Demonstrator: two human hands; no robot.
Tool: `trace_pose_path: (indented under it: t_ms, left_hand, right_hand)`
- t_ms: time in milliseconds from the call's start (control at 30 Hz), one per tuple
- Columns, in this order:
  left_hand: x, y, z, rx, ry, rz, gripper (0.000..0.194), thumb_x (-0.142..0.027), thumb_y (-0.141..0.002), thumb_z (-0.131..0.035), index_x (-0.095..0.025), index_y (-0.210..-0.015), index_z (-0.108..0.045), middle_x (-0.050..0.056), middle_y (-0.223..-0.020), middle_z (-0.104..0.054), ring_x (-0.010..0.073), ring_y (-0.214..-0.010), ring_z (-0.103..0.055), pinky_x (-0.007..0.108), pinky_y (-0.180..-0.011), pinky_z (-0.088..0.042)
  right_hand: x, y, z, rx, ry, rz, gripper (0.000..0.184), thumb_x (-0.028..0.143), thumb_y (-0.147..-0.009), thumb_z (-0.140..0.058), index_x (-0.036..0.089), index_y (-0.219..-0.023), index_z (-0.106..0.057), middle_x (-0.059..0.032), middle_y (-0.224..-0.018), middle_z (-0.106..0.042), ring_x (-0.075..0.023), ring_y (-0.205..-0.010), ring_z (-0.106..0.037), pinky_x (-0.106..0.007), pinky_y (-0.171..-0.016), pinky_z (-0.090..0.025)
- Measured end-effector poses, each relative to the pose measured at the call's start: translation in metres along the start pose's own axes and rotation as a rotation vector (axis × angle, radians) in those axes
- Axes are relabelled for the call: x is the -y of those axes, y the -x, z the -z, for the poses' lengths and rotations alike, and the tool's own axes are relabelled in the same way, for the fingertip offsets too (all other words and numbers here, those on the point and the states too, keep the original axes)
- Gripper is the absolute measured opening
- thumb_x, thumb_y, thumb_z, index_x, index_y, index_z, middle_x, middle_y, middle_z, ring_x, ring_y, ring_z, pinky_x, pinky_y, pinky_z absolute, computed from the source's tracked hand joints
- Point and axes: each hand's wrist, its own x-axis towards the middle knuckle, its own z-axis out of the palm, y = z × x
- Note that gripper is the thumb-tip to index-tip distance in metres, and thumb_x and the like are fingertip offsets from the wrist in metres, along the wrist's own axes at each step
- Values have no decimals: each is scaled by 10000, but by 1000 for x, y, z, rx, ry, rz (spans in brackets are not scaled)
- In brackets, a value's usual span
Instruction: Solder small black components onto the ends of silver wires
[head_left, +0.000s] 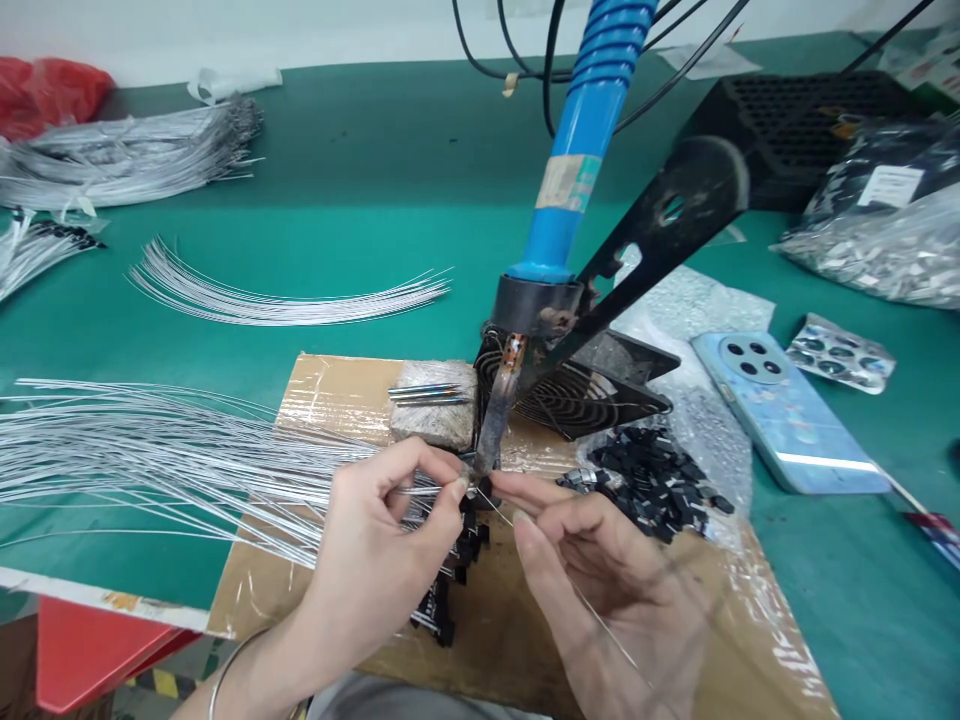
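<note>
A blue-handled soldering iron (pixel 551 235) is clamped in a black metal holder (pixel 667 210), tip pointing down. Right beside its tip, my left hand (pixel 382 550) pinches a thin white wire; the small piece at the wire's end is partly hidden by my fingers. From the other side, my right hand (pixel 607 590) holds a thin strand of solder wire (pixel 504 512) between thumb and fingers, its end close to the tip. Many white wires (pixel 202 450) fan out leftward behind my left hand. Below the fingertips lie several wires with black connectors (pixel 439 610) on their ends.
Cardboard (pixel 517 630) covers the bench front. Loose black connectors (pixel 652 480) are heaped right of the iron, near a fan (pixel 577 390). Metal rods lie on a wrapped block (pixel 431 420). A phone (pixel 795 420), blister pack (pixel 844 355) and parts bag (pixel 885 240) sit rightward; wire bundles (pixel 127 155) back left.
</note>
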Motion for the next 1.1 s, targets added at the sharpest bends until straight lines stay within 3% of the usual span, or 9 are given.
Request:
trace_pose_path:
  t_ms: [333,700,967,1100]
  left_hand:
    - [1,0,0,-5,-1,-26,135,-150,-823,-605,-178,-697,-646,24,-746,-724,125,-578,-552,220,-487,-369]
    - [1,-1,-1,10,-1,5,126,-156,-817,-595,-176,-703,-644,39,-794,-732,152,-665,-600,225,-515,-387]
    - [1,0,-1,11,-17,-28,132,-148,-823,-596,-174,-701,-639,6,-749,-712,87,-492,-395,223,-440,-270]
    - [0,0,-2,-21,5,-64,136,-122,-809,-603,-179,-694,-647,0,-729,-713,105,-562,-523,200,-474,-354]
  right_hand:
    - [-1,-1,2,6,56,39,194,254,-882,-691,232,-713,-600,-63,-1091,-770,-208,-1010,-728,-302,-877,-575]
    - [-2,-1,1,-4,47,28,176,245,-876,-696,234,-722,-611,-55,-1087,-776,-196,-983,-728,-299,-896,-543]
    - [-6,-2,1,-4,63,116,161,184,-854,-696,254,-728,-623,3,-1052,-784,-151,-978,-738,-202,-858,-534]
    - [-13,-4,4,15,131,220,147,185,-830,-711,259,-735,-627,-5,-1053,-785,-184,-969,-755,-224,-820,-577]
